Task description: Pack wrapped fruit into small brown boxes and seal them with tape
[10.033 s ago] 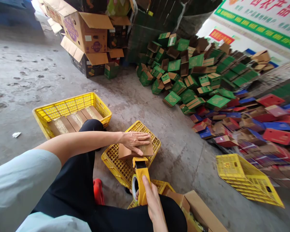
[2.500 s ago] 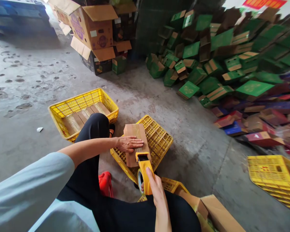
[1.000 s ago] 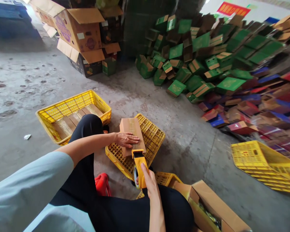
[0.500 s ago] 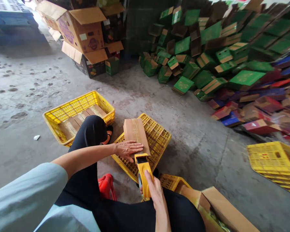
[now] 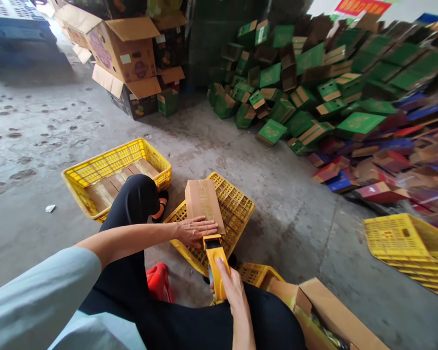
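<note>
A long brown cardboard box (image 5: 203,204) lies on an upturned yellow crate (image 5: 236,209) in front of my knees. My left hand (image 5: 195,229) lies flat on the box's near end, fingers stretched out. My right hand (image 5: 231,289) is wrapped round the handle of a yellow tape dispenser (image 5: 214,260). The dispenser's head sits at the near edge of the box, right below my left fingers.
A yellow crate (image 5: 113,160) with flat cardboard pieces stands at left. An open brown carton (image 5: 335,318) sits at my right knee, another yellow crate (image 5: 408,243) at far right. A heap of green, red and blue boxes (image 5: 313,97) fills the back right. Big cartons (image 5: 127,53) are stacked behind.
The dispenser has come back toward me to the box's near edge. My left hand stays flat on the box. The view has shifted a little.
</note>
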